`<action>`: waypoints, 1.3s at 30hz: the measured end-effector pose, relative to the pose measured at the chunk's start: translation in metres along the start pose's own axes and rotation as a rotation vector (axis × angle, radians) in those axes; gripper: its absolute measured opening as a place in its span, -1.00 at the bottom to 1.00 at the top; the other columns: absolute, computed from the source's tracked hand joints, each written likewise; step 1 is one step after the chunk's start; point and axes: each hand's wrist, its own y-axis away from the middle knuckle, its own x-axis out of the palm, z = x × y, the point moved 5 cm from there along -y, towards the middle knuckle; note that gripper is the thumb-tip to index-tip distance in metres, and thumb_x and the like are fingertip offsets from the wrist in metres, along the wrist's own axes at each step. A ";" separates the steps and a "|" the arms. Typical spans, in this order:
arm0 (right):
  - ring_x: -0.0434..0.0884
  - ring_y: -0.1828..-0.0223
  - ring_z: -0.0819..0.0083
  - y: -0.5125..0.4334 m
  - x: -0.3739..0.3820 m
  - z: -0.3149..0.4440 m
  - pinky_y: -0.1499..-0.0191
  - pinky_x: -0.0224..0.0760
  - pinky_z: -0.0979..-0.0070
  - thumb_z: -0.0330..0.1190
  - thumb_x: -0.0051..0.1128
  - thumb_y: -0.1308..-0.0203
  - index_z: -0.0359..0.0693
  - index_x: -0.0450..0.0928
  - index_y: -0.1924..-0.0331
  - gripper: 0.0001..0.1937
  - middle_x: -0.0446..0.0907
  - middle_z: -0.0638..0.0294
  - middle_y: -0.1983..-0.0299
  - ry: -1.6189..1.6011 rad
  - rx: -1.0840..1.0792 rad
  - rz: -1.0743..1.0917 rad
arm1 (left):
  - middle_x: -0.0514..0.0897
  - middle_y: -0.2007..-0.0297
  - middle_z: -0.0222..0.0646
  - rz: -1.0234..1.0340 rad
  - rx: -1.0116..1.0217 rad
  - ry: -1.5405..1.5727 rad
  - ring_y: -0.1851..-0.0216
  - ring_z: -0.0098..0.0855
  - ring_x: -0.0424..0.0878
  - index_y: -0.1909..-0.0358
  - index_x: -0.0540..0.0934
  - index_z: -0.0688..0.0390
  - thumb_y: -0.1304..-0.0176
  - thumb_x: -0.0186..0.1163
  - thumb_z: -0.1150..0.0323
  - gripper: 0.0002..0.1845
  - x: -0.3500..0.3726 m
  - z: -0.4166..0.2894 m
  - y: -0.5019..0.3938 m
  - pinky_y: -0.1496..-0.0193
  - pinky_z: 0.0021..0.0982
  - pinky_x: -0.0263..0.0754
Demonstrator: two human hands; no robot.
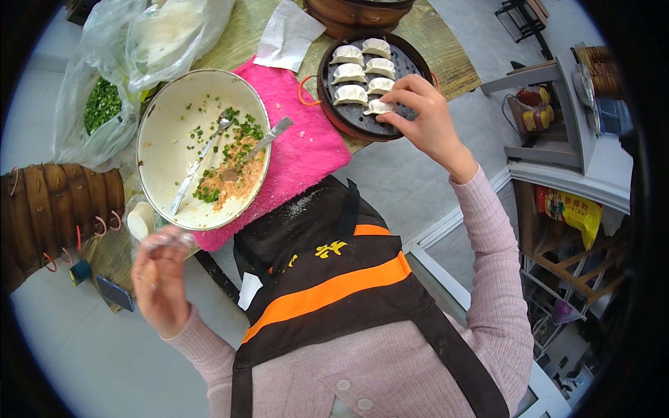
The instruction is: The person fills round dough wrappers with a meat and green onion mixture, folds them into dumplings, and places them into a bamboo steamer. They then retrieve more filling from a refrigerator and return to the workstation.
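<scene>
My right hand [423, 117] holds a pleated white dumpling [379, 107] between thumb and fingers, low over the near right part of a round steamer basket [334, 115]. Several more dumplings [349, 73] lie in two rows on its dark perforated liner. My left hand [159, 282] is raised at the near left of the enamel bowl [172, 115], floury at the fingertips, with nothing seen in it. Beside it lies a stack of round dough wrappers [140, 220] in clear plastic. Minced filling with chopped green onion [238, 177] sits in the bowl, along with a metal spoon [196, 170] and another metal utensil [272, 137].
A pink cloth [298, 130] lies under the bowl. Plastic bags [162, 42], one with chopped greens [102, 104], crowd the far left. Stacked bamboo steamers [62, 214] stand at left, another steamer [355, 15] behind. A phone [115, 293] rests near the table edge. Shelves [549, 115] stand right.
</scene>
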 end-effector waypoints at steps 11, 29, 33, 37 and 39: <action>0.30 0.45 0.68 -0.028 0.053 0.075 0.39 0.23 0.74 -0.56 0.34 0.08 -0.31 0.43 -0.11 -0.44 0.42 0.37 0.31 -0.754 0.265 0.155 | 0.51 -0.01 0.01 -0.563 0.149 -1.627 -0.04 -0.02 0.46 0.00 0.49 0.31 -0.14 0.03 0.54 -0.65 -0.141 0.017 -0.018 -0.13 -0.20 0.31; 0.63 0.44 0.22 -0.037 0.066 0.163 0.39 0.48 0.50 -0.57 0.16 -0.07 -0.36 0.56 0.35 -0.94 0.61 0.06 0.41 -0.441 -0.236 0.161 | 0.50 0.10 -0.14 -0.603 0.360 -1.681 0.05 -0.08 0.42 0.17 0.49 0.30 -0.01 0.15 0.51 -0.72 -0.137 0.012 -0.013 -0.01 -0.15 0.29; 0.63 0.44 0.22 -0.043 0.057 0.159 0.38 0.48 0.50 -0.61 0.15 -0.05 -0.36 0.56 0.34 -0.93 0.61 0.07 0.41 -0.436 -0.247 0.035 | 0.51 0.09 -0.18 -0.640 0.304 -1.662 0.03 -0.10 0.43 0.15 0.53 0.28 -0.03 0.15 0.50 -0.71 -0.140 0.012 -0.012 -0.04 -0.18 0.30; 0.63 0.40 0.25 -0.047 0.066 0.164 0.36 0.50 0.50 -0.61 0.16 -0.04 -0.34 0.58 0.32 -0.90 0.62 0.08 0.38 -0.390 -0.403 0.174 | 0.56 0.15 -0.22 -0.653 0.361 -1.500 0.12 -0.15 0.51 0.12 0.55 0.31 -0.08 0.14 0.51 -0.72 -0.138 0.001 -0.011 -0.02 -0.30 0.34; 0.63 0.42 0.27 -0.045 0.065 0.163 0.37 0.50 0.51 -0.59 0.16 -0.05 -0.35 0.57 0.32 -0.91 0.61 0.08 0.40 -0.401 -0.386 0.189 | 0.59 0.18 -0.27 -0.686 0.371 -1.124 0.17 -0.25 0.54 0.16 0.55 0.33 -0.15 0.12 0.51 -0.78 -0.140 -0.007 -0.007 0.01 -0.38 0.37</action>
